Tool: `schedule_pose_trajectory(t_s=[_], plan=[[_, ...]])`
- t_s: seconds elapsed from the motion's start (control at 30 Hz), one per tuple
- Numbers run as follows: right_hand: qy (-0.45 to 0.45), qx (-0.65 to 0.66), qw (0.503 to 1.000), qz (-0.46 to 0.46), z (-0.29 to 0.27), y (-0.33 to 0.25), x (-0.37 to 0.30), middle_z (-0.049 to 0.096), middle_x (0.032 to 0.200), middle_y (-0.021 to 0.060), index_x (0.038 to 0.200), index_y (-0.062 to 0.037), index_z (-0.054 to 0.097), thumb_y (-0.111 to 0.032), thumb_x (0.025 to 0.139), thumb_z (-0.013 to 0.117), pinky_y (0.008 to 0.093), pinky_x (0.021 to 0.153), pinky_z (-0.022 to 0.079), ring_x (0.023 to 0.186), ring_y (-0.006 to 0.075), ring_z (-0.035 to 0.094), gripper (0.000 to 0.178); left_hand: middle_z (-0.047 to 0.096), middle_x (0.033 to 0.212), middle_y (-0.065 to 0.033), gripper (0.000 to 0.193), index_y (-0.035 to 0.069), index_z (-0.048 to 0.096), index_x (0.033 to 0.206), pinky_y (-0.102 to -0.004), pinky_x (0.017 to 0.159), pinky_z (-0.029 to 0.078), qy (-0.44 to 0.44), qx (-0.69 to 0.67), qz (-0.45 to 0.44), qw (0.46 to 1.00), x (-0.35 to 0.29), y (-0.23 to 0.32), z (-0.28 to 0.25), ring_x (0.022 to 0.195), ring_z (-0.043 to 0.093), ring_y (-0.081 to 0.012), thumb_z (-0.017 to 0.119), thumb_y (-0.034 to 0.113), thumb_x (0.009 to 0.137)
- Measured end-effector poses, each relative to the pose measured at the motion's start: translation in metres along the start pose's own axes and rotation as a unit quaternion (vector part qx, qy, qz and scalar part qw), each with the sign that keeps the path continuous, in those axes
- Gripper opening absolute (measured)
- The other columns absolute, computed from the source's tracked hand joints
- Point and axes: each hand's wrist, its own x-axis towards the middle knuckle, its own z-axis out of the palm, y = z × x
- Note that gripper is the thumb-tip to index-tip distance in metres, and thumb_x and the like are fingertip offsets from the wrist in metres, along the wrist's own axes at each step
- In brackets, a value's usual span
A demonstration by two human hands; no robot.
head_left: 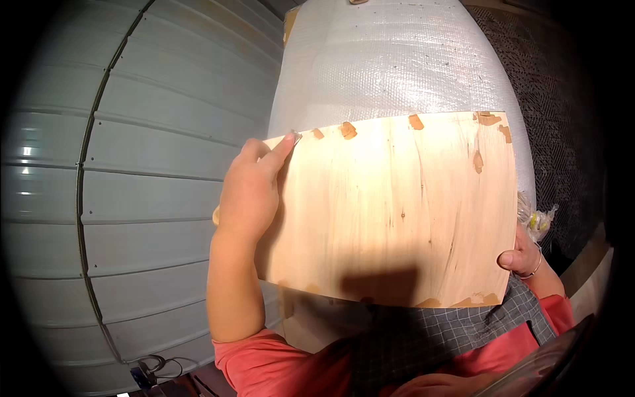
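Observation:
A pale wooden board (390,205) is held up in front of me, with brown filler-like patches along its far edge, right corner and near edge. My right hand (524,255) grips its right edge, thumb on the upper face and the other fingers hidden below. At the far left corner is my left hand (254,182), closed, with a fingertip pressed at the board's edge. By that fingertip shows a thin shiny edge, and a tan rounded end (215,215) sticks out beside the wrist. These look like parts of one thin metal-edged tool, mostly hidden by the hand.
Beyond the board lies a large surface covered in bubble wrap (397,59). A grey ribbed metal wall (152,159) with a dark cable runs along the left. At right are a crumpled clear plastic bag (541,221) and a dark patterned cloth (555,112).

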Motion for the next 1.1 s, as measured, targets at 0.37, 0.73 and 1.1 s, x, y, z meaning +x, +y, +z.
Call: schedule_pose_trajectory(t_s=[0.37, 0.73, 1.1], plan=[[-0.014, -0.058, 0.998, -0.014, -0.007, 0.001, 0.001, 0.054, 0.139, 0.0137, 0.148, 0.0076, 0.032, -0.040, 0.080, 0.078, 0.0373, 0.106, 0.043, 0.128, 0.0226, 0.052, 0.094, 0.059, 0.091, -0.0056, 0.037, 0.024, 0.070, 0.125, -0.0336, 0.071, 0.049, -0.021, 0.017, 0.029, 0.999, 0.002, -0.008, -0.009, 0.080, 0.059, -0.0228, 0.061, 0.004, 0.095], [0.007, -0.059, 0.998, 0.005, -0.010, 0.004, -0.002, 0.051, 0.141, 0.0125, 0.149, 0.0063, 0.030, -0.037, 0.075, 0.079, 0.0374, 0.108, 0.040, 0.130, 0.0224, 0.050, 0.099, 0.054, 0.103, -0.0032, 0.042, 0.021, 0.071, 0.125, -0.0283, 0.080, 0.048, 0.004, -0.082, -0.096, 0.992, -0.015, -0.039, -0.002, 0.086, 0.054, -0.0176, 0.060, -0.006, 0.094], [0.018, -0.069, 0.997, -0.003, -0.012, 0.007, -0.006, 0.054, 0.138, 0.0123, 0.147, 0.0060, 0.033, -0.043, 0.077, 0.080, 0.0364, 0.106, 0.043, 0.127, 0.0228, 0.053, 0.097, 0.049, 0.096, -0.0019, 0.027, 0.020, 0.073, 0.120, -0.0250, 0.075, 0.044, -0.073, -0.047, -0.129, 0.988, -0.009, -0.039, -0.017, 0.080, 0.050, -0.0143, 0.060, 0.008, 0.099]])
